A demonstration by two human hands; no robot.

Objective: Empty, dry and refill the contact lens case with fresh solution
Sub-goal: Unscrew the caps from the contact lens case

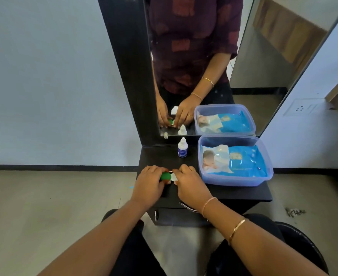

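Apparently gripped, lens case (169,176) between left hand (149,184), right hand (191,184)

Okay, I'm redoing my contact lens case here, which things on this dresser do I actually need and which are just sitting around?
For the job:
lens case, green cap showing, held on the black table by your left hand and right hand
solution bottle, standing upright behind the case

Just sitting there:
plastic tub holding a blue packet
mirror
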